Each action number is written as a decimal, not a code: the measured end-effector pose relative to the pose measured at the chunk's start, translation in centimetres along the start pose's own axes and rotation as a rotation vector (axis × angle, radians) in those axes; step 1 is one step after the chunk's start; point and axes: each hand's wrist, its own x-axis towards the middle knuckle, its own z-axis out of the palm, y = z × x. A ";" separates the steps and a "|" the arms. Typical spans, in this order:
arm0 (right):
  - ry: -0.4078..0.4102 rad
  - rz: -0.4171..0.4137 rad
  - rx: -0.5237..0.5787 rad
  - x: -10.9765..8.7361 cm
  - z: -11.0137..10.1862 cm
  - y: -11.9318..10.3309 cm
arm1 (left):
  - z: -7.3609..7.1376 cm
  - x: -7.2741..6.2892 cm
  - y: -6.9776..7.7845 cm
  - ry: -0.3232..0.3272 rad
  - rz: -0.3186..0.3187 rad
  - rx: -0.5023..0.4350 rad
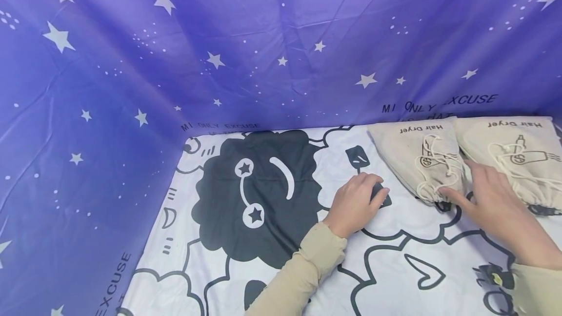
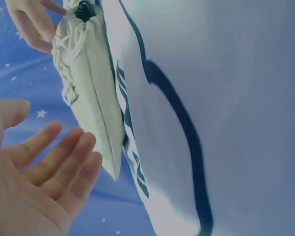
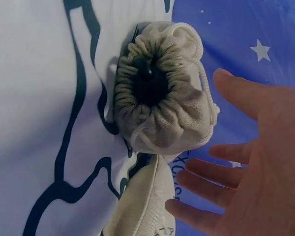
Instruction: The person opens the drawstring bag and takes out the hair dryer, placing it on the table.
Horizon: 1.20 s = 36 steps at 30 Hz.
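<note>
Two beige drawstring bags printed "Hair Dryer" lie on a black-and-white patterned cloth: the left bag (image 1: 428,160) and the right bag (image 1: 522,155). My right hand (image 1: 496,199) hovers at the left bag's gathered mouth, thumb and fingers spread to either side. The right wrist view shows that mouth (image 3: 152,83) slightly parted around something dark, its kind hidden. My left hand (image 1: 355,204) is left of the left bag, apart from it, over the cloth. Its fingers (image 2: 71,160) appear relaxed and hold nothing in the left wrist view.
Behind and at the left hang blue-purple curtains (image 1: 281,28) with white stars. The patterned cloth (image 1: 395,277) spreads over the surface in front, with printed outlines. A small dark item with a yellow spot (image 1: 496,277) is beside the right sleeve.
</note>
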 end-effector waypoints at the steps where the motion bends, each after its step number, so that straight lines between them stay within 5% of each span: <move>1: -0.003 0.005 -0.002 0.0 0.0 0.1 | 0.1 0.2 0.1 -0.001 -0.010 -0.010; 12: -0.017 -0.049 0.027 0.7 0.7 0.9 | 1.1 1.4 1.5 0.026 -0.067 0.003; 24: 0.050 -0.114 -0.039 0.9 0.7 0.8 | 3.1 2.7 2.9 -0.029 -0.113 -0.030; 36: -0.005 -0.087 -0.043 1.2 1.2 1.0 | 4.4 3.7 4.0 -0.095 -0.177 -0.081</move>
